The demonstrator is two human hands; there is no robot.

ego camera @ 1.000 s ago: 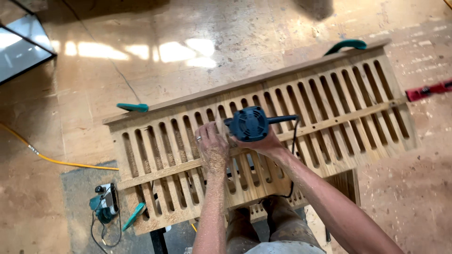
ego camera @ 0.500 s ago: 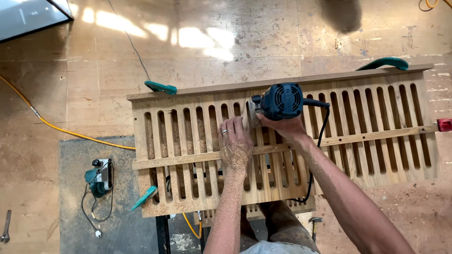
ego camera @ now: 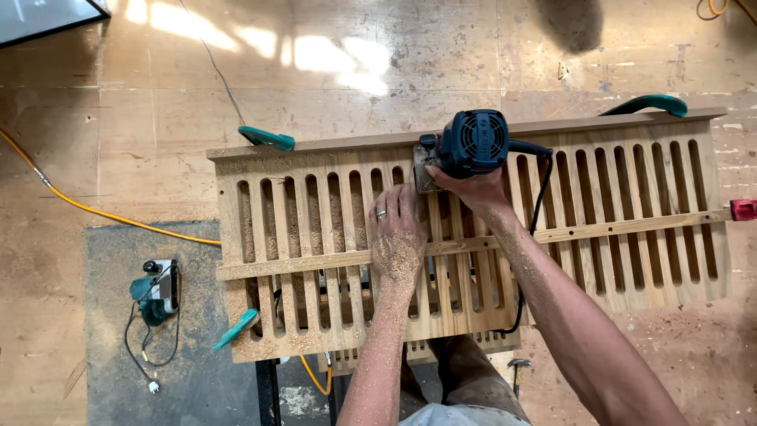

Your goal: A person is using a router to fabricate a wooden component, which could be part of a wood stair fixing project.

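The right hand (ego camera: 473, 185) grips a blue router (ego camera: 471, 142) at the far edge of the slotted panel (ego camera: 315, 260). The left hand (ego camera: 397, 237) lies flat mid-panel, fingers together. Slots already run across the whole panel, sawdust filling many, so the routing looks nearly done.

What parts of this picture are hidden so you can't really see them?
All in the head view:
- The cutting bit under the blue router: hidden by the tool's own body.
- Right hand fingers: tucked behind the router's base.
- What holds up the slotted wooden panel: covered by the panel.
- Red clamp: cut off by the right edge.
- Small hammer on the floor: partly behind the right arm.
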